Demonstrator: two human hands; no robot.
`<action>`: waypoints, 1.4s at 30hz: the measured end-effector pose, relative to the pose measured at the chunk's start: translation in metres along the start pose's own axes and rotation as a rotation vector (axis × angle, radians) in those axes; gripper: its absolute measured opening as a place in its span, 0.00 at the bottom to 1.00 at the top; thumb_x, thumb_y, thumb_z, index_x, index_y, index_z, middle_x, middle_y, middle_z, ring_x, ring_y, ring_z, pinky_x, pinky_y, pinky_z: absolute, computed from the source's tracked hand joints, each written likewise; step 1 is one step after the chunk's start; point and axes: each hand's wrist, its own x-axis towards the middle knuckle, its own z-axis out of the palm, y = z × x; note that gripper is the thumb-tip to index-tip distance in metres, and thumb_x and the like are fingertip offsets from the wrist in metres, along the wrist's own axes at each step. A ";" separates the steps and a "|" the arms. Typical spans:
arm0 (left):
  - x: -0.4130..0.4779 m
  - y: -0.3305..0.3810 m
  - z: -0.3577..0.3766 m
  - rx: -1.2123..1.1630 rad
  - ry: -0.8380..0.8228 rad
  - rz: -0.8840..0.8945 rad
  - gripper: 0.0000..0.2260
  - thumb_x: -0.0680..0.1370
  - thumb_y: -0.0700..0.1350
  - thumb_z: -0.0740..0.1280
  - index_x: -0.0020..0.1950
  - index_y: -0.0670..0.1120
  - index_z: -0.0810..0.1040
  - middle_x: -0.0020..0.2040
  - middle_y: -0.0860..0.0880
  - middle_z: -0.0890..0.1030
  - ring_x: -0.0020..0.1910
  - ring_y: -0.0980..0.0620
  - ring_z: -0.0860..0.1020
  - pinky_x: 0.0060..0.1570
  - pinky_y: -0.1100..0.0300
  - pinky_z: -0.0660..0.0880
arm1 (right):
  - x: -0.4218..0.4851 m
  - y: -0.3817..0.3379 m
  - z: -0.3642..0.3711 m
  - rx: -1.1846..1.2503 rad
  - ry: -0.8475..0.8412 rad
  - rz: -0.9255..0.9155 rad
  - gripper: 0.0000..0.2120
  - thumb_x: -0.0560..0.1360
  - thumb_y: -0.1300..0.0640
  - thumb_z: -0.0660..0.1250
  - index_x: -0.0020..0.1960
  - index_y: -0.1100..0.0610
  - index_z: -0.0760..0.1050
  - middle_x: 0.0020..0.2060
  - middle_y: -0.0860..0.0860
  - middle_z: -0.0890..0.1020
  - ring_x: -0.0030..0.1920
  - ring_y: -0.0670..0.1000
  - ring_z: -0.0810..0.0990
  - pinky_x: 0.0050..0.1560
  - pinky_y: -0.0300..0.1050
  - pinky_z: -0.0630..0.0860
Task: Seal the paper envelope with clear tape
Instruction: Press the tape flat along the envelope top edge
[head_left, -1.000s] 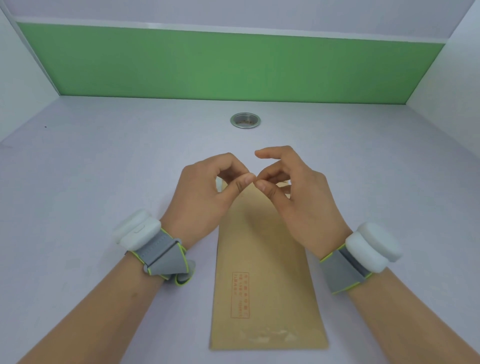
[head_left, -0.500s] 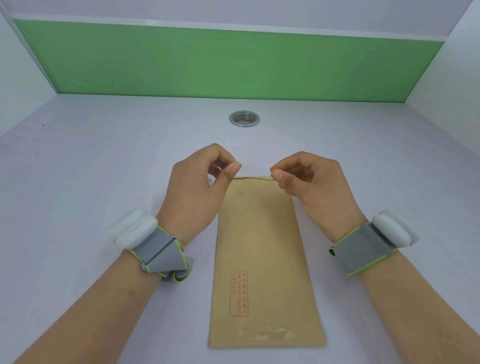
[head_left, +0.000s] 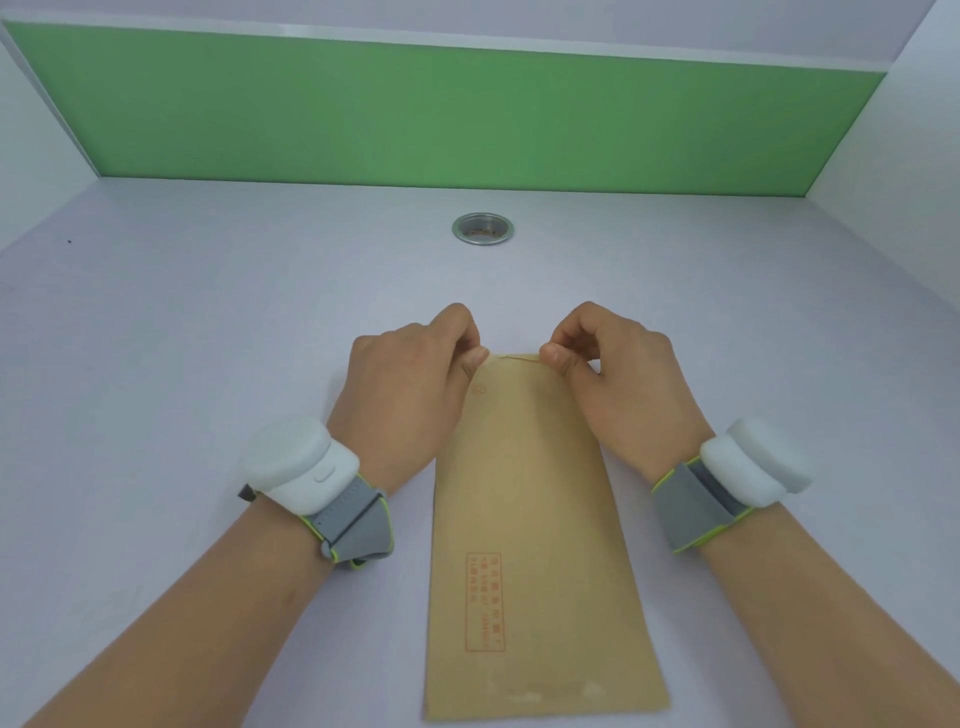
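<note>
A pale lilac desk (head_left: 208, 364) filled the view, walled at the back by a green panel (head_left: 467, 114). The paper envelope (head_left: 530, 519) lay flat on it, lengthwise away from the person, its far short edge between the two hands. The left hand (head_left: 405, 395) and the right hand (head_left: 623, 384) rested at the far corners, each with fingers curled and thumb pinched tight against them. Both wrists wore grey straps with white trackers (head_left: 306, 467). A round metal grommet (head_left: 482, 228) sat in the desk well beyond the envelope. Between the thumbs a thin pale line ran along the far edge, apparently the clear tape (head_left: 514, 357) stretched taut from one pinch to the other; it was too faint to be sure. A glossy, wrinkled patch (head_left: 540, 691) at the near end looked like tape already stuck there. By that reading the strip was lined up but not yet pressed down, so laying and smoothing it remained.
</note>
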 end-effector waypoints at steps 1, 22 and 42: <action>-0.001 0.000 0.000 -0.018 0.002 -0.008 0.12 0.76 0.54 0.53 0.47 0.48 0.71 0.40 0.50 0.82 0.40 0.45 0.78 0.49 0.46 0.72 | 0.000 0.000 -0.001 -0.015 -0.004 -0.003 0.04 0.75 0.54 0.64 0.46 0.55 0.75 0.41 0.48 0.81 0.45 0.50 0.79 0.46 0.43 0.72; 0.009 0.004 0.010 0.117 0.024 -0.297 0.08 0.77 0.54 0.59 0.44 0.54 0.76 0.47 0.55 0.68 0.55 0.50 0.64 0.45 0.52 0.55 | 0.005 0.000 0.004 0.122 0.071 0.201 0.05 0.73 0.53 0.68 0.43 0.55 0.75 0.30 0.43 0.77 0.36 0.44 0.76 0.35 0.30 0.69; 0.004 0.001 0.011 0.119 -0.074 -0.271 0.07 0.75 0.53 0.57 0.43 0.55 0.74 0.57 0.61 0.70 0.59 0.52 0.63 0.47 0.52 0.56 | -0.001 -0.013 0.014 -0.023 0.107 0.256 0.04 0.71 0.60 0.66 0.45 0.54 0.77 0.38 0.48 0.80 0.44 0.52 0.78 0.46 0.48 0.77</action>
